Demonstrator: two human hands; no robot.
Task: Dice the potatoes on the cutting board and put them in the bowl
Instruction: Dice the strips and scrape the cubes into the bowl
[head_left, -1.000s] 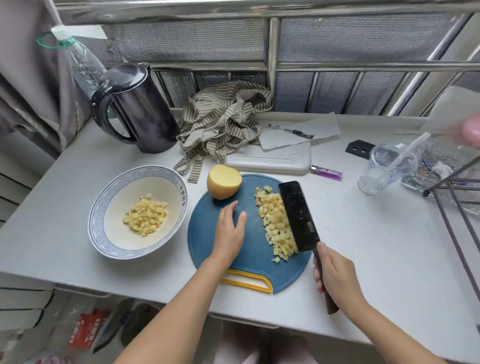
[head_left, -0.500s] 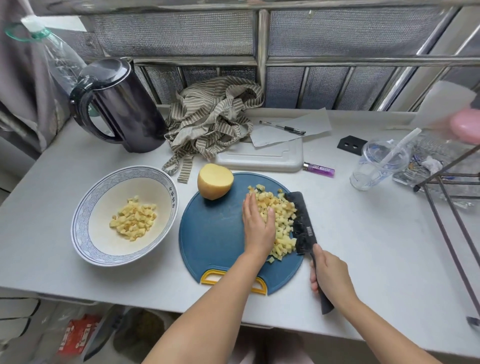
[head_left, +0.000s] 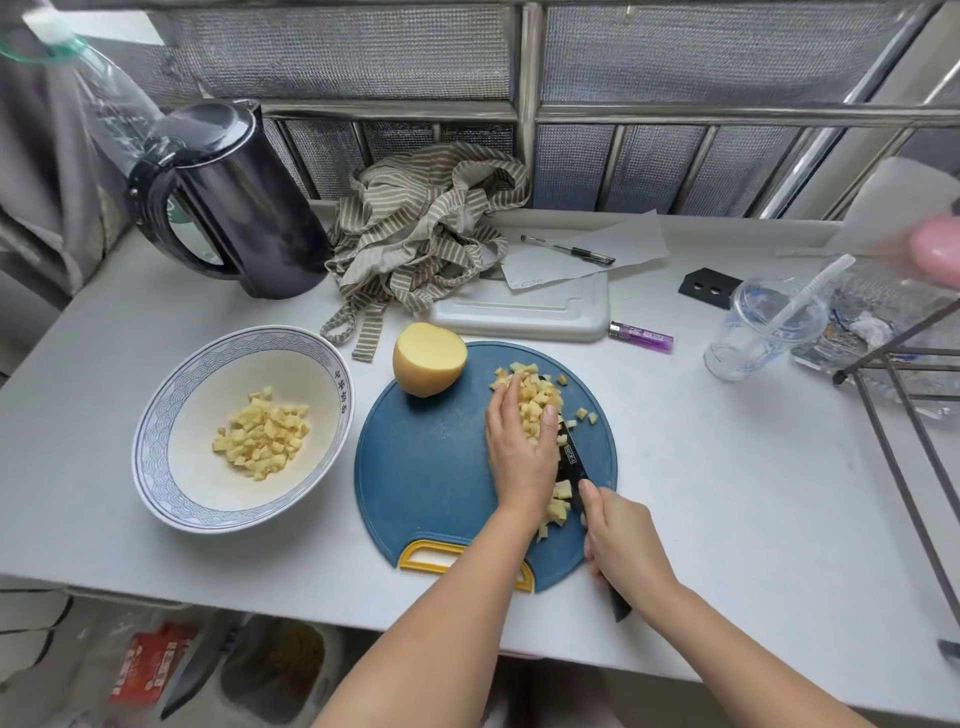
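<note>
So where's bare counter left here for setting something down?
Widest: right of the cutting board, between plastic cup, metal rack and the front edge. Smaller: between kettle and bowl. Crowded: the back strip with striped cloth, white tray, paper, pen and lighter.

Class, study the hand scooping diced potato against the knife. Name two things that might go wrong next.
One: the left hand presses diced potato against the knife blade, so a slip may cut it. Two: stray cubes near the cutting board edge may drop before reaching the bowl.

Knife (head_left: 570, 460) mostly hidden under diced potato (head_left: 540, 397), pink object (head_left: 937, 252) blurred
</note>
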